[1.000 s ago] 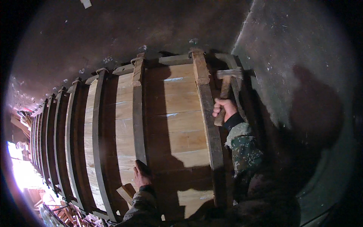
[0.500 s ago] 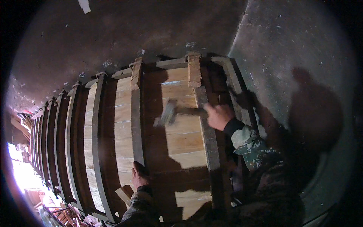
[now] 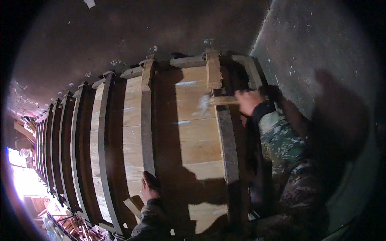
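My right hand (image 3: 249, 102) is closed round the pale handle of a hammer (image 3: 226, 100). Motion blurs the hammer's head, which is over the planks close to the lower end of a wooden wedge (image 3: 214, 74). That wedge sits at the top of the rightmost dark clamp bar (image 3: 228, 144). Lower down, my left hand (image 3: 149, 189) grips the neighbouring dark bar (image 3: 147, 128), its fingers partly in shadow. A second wooden wedge (image 3: 147, 76) is at that bar's top. Behind the bars lie pale planks (image 3: 199, 140), fitted edge to edge.
More dark bars (image 3: 105, 144) cross the planks toward the left. A small wood piece (image 3: 134, 207) is beside my left forearm. Walls (image 3: 161, 28) rise behind and at the right (image 3: 321, 48). Scrap wood (image 3: 78, 229) is heaped at the lower left.
My right hand has moved up and to the right with the hammer, bringing its head nearer the right wedge. My left hand stays on its bar. The view has shifted slightly.
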Available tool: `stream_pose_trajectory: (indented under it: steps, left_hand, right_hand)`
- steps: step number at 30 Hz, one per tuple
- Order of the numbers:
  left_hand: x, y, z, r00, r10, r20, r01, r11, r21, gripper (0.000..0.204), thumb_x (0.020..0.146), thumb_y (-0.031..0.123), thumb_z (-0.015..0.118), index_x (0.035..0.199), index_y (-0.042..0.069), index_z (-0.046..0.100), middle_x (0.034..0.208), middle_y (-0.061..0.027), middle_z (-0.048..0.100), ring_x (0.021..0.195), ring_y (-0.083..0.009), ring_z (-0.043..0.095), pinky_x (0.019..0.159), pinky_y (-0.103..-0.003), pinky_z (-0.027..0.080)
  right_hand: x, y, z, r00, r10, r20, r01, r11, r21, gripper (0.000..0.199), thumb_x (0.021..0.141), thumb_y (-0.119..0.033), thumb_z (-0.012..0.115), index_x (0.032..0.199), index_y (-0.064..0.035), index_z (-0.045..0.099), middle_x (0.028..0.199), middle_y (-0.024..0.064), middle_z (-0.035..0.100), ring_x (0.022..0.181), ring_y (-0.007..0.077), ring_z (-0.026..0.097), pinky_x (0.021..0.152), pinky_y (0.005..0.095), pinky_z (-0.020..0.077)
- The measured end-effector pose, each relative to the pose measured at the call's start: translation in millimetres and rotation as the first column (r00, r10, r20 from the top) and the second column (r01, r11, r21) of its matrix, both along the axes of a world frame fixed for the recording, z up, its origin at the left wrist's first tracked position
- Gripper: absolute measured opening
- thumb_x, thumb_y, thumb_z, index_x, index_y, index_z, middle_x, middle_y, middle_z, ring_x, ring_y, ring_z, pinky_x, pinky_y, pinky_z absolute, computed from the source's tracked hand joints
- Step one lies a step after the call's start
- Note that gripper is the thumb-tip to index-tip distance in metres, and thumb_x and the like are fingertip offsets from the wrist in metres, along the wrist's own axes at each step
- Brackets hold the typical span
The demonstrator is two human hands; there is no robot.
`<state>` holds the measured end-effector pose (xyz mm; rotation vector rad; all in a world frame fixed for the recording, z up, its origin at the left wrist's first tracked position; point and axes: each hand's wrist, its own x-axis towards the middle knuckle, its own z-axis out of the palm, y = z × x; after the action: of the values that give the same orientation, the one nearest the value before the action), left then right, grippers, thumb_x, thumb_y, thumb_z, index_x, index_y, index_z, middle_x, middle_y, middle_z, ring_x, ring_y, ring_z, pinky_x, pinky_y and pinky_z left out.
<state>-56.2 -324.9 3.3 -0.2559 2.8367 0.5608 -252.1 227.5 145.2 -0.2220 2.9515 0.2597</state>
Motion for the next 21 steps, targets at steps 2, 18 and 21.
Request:
stream_pose_trajectory:
  steps: [2,18,21]
  left_hand:
    - [-3,3,5,1.000,-0.005,0.015,0.005,1.000,0.014,0.091,0.081,0.028,0.077,0.158,0.013,0.031,0.141,-0.0189,0.055,0.120,-0.0441,0.061,0.091,-0.055,0.053]
    - [-9,5,14,0.988,0.056,0.146,-0.062,0.997,0.036,0.117,0.069,0.028,0.087,0.163,0.012,0.019,0.149,-0.0224,0.049,0.127,-0.0440,0.056,0.097,-0.051,0.052]
    - [-9,11,22,0.980,0.096,0.175,-0.101,0.995,0.020,0.114,0.071,0.029,0.087,0.162,0.012,0.020,0.146,-0.0213,0.051,0.126,-0.0435,0.057,0.097,-0.051,0.053]
  right_hand:
    - [19,-67,-24,0.934,0.261,-0.244,-0.319,0.917,-0.240,0.013,0.088,-0.016,0.061,0.098,-0.0084,0.060,0.080,0.0153,0.069,0.073,0.0380,0.069,0.061,0.0518,0.0537]
    - [39,-70,-44,0.988,0.146,-0.044,-0.152,0.968,-0.198,0.029,0.090,-0.022,0.063,0.118,-0.0112,0.064,0.095,0.0159,0.073,0.085,0.0362,0.072,0.072,0.0509,0.0560]
    - [43,-122,-26,0.774,0.554,-0.307,-0.633,0.699,-0.333,0.027,0.091,-0.020,0.064,0.117,-0.0125,0.065,0.093,0.0153,0.073,0.083,0.0362,0.071,0.072,0.0500,0.0563]
